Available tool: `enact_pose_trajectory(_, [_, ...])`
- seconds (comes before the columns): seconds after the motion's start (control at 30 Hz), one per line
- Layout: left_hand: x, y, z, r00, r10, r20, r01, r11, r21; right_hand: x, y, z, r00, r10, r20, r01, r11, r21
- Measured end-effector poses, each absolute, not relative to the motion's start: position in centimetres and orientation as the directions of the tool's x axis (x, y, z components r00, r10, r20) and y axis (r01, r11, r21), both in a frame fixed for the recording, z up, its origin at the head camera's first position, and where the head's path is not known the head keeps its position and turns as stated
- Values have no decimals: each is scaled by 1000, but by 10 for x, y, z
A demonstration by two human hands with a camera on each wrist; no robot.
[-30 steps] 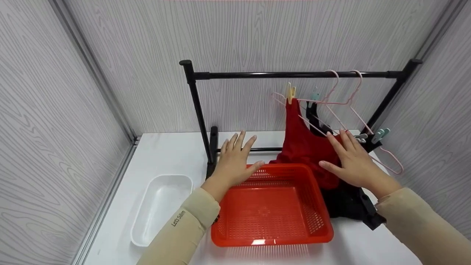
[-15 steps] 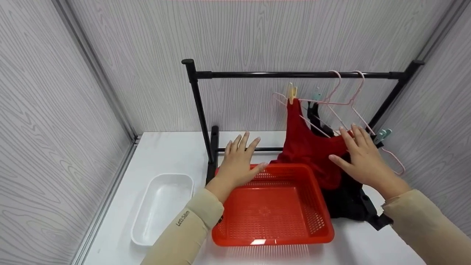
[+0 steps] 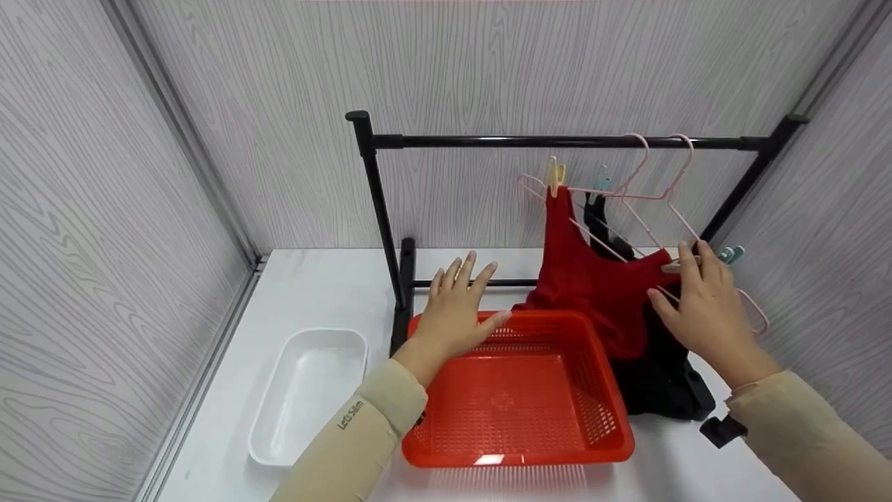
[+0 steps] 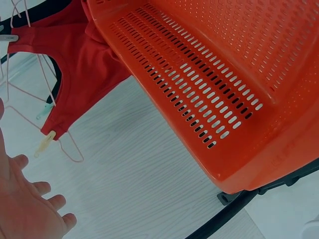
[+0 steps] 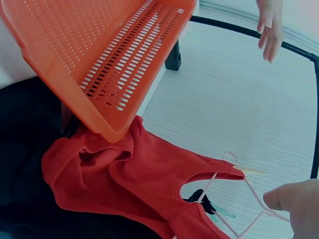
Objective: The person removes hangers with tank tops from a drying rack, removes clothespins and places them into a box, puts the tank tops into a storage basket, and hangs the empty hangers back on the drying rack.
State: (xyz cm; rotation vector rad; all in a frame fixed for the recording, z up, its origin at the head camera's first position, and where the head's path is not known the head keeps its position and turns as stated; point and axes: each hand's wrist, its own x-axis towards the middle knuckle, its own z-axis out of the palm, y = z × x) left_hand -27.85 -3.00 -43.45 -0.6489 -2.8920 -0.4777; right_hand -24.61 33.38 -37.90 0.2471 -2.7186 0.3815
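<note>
A red tank top (image 3: 585,286) hangs from a pink hanger (image 3: 637,192) on the rack's bar, with a yellow clothespin (image 3: 556,178) on its left strap. Behind it is a black garment (image 3: 651,387), with teal clothespins at its straps. My right hand (image 3: 714,317) is at the tank top's right strap, fingers fairly straight, beside a pale grey clothespin (image 3: 672,267); whether it touches the clothespin cannot be told. Over the back left rim of the red basket (image 3: 613,418) hovers my left hand (image 3: 453,317), fingers spread, holding nothing.
A black clothes rack (image 3: 502,142) stands behind the basket. To the left on the white table is a shallow white tray (image 3: 261,418). Wood-patterned panels (image 3: 293,70) close in the back and both sides.
My right hand has moved right across the tank top's neckline to its right strap, leaving the grey clothespin partly visible at its fingers. My left hand has drifted slightly right.
</note>
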Motion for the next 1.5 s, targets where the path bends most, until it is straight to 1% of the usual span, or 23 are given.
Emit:
enact_pose_trajectory(0.3, [-276, -32, -439, -906, 381, 185, 419, 870, 261, -246, 333, -390, -882, -29, 471, -178, 944, -276])
enact_pose_trajectory(0.37, [-276, -33, -440, -907, 378, 187, 417, 870, 261, -247, 334, -392, -882, -15, 471, -168, 944, -284])
enact_pose_trajectory(0.6, [-277, -29, -444, -905, 379, 195, 422, 861, 285, -247, 342, -401, -913, 28, 408, -106, 947, -304])
enact_pose_trajectory(0.87, [-278, -22, -454, -905, 383, 186, 423, 859, 288, -247, 348, -405, -910, 65, 409, -80, 942, -327])
enact_pose_trajectory(1.13, [-280, -22, -465, -913, 365, 182, 406, 855, 322, -249, 352, -406, -947, 122, 296, 5, 929, -369])
enact_pose_trajectory(1.5, [-280, -12, -466, -919, 345, 190, 393, 837, 381, -255, 358, -411, -942, 104, 320, -8, 944, -330])
